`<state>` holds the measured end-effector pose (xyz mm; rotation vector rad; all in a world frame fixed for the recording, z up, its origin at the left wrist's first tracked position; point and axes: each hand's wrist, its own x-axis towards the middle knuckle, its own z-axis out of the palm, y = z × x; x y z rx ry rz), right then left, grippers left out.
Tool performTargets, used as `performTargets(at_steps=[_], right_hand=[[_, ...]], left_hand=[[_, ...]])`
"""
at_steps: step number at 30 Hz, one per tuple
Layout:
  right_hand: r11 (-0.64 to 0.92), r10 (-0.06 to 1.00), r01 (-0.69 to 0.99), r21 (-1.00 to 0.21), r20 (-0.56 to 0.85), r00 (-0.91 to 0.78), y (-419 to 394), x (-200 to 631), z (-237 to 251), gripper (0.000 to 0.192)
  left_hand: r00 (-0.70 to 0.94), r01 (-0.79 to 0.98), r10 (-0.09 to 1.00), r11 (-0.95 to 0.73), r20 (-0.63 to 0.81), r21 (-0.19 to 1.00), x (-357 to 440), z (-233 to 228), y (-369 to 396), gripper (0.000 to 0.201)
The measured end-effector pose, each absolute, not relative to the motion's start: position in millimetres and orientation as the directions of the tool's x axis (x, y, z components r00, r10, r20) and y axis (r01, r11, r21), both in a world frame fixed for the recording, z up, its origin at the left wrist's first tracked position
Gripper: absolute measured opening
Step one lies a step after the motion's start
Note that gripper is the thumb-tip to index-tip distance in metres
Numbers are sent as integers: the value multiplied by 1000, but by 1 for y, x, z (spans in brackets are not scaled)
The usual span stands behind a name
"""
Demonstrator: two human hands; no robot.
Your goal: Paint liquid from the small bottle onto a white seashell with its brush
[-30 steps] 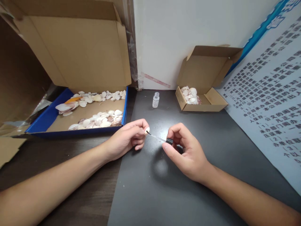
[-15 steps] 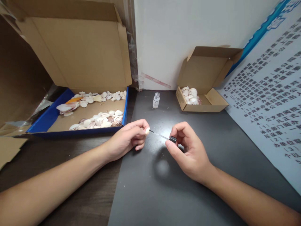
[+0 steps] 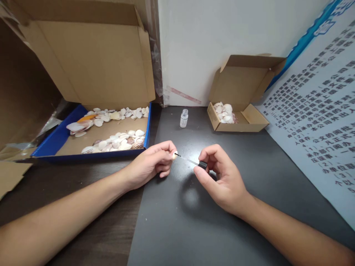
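1. You work on a dark matte mat (image 3: 177,221) before a white wall.
2. Your left hand (image 3: 149,166) pinches a small pale shell (image 3: 174,156) at its fingertips; most of the shell is hidden.
3. Your right hand (image 3: 222,181) grips a thin brush (image 3: 191,161) by its black cap, the tip touching the shell.
4. Beyond both hands stands an open clear bottle (image 3: 183,118), between two cardboard boxes of shells.

Head-worn view, forward and down, close over the dark tabletop (image 3: 177,221) (single camera).
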<state>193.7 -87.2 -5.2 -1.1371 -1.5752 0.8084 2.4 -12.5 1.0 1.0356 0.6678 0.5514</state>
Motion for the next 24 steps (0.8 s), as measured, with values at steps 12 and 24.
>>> performTargets(at_steps=[12,24], right_hand=[[305,952,266,-915,290,-93,-88,195,-5,17],[339,941,256,-905,325,-98,-88,195,-4,17]], left_hand=[[682,-103,692,410,-236,906,3,1,-12,10],[692,-102,689,389,-216,915,2,-1,-12,9]])
